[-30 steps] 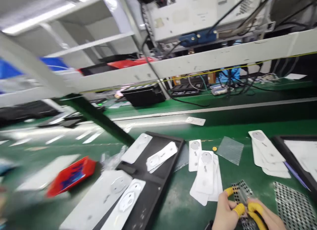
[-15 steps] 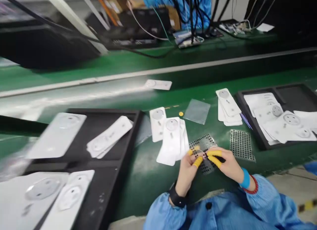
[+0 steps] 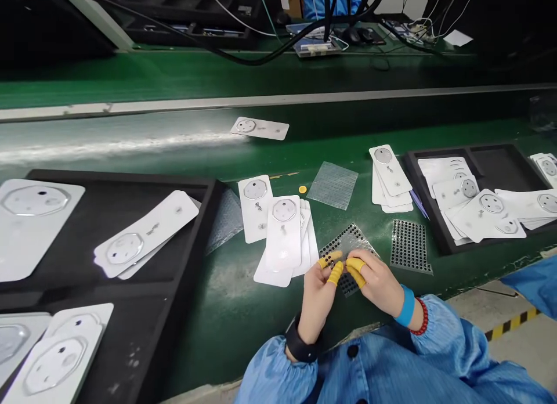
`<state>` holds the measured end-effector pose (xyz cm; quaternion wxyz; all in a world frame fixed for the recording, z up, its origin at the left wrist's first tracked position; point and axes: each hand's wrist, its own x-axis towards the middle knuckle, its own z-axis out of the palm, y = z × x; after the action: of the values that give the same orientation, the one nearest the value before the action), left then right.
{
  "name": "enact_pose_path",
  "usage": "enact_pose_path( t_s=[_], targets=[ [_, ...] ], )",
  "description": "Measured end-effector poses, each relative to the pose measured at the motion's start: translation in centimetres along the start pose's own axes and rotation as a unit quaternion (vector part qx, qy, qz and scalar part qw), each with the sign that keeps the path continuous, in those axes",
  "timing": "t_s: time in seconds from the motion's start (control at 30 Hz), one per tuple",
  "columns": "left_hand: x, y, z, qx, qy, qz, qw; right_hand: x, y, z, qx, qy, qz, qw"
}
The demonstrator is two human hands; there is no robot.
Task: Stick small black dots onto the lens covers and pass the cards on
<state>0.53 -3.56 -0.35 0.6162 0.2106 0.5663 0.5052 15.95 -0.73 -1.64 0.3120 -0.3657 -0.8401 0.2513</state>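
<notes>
A long green workbench [image 3: 226, 328] fills the view, with a second green bench [image 3: 130, 82] beyond it and a tangle of black cables [image 3: 324, 21] at 12 o'clock. A black foam tray [image 3: 130, 186] sits at 9 o'clock, holding large white cards with round clear blisters, such as the tilted pair [image 3: 145, 233]. A smaller black tray [image 3: 439, 241] sits at 3 o'clock under loosely overlapping white cards [image 3: 487, 215].

Between the trays, near the middle of the bench, lies a fanned stack of white cards [image 3: 284, 233], with a single card [image 3: 255, 206] touching its left side. A neater stack [image 3: 389, 175] lies at 2 o'clock, and a lone card [image 3: 260, 128] rests at 12 o'clock, further up the bench. A clear mesh square [image 3: 333, 185], a piece of bubble wrap [image 3: 224, 221] and a small yellow disc [image 3: 302, 189] lie nearby.

At 6 o'clock, the left hand [image 3: 315, 302] and right hand [image 3: 376, 282] are half closed, their yellow-capped fingertips [image 3: 335, 273] drawn together just above a clear sheet dotted with black [image 3: 348, 241]. Whether they grip it or something smaller, I cannot tell. A matching dotted sheet [image 3: 409, 247] lies just to the right.
</notes>
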Motion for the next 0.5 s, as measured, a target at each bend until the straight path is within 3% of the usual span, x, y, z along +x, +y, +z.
enact_pose_path(
  t_s=[0.17, 0.3, 0.4, 0.5],
  targets=[
    [0.6, -0.4, 0.3, 0.035, 0.008, 0.006, 0.999, -0.4, 0.4, 0.2, -0.047, -0.035, -0.036, 0.998],
    [-1.0, 0.8, -0.4, 0.129, 0.007, 0.045, 0.991, -0.7, 0.4, -0.9, -0.06, -0.035, -0.06, 0.996],
    [-1.0, 4.7, -2.3, 0.264, 0.015, 0.095, 0.96, -1.5, 0.9, -1.9, -0.018, -0.026, 0.011, 0.999],
    [3.6, 11.7, -4.1, 0.352, 0.07, 0.165, 0.919, -2.0, 2.2, -2.3, 0.128, 0.006, 0.179, 0.975]
  ],
)
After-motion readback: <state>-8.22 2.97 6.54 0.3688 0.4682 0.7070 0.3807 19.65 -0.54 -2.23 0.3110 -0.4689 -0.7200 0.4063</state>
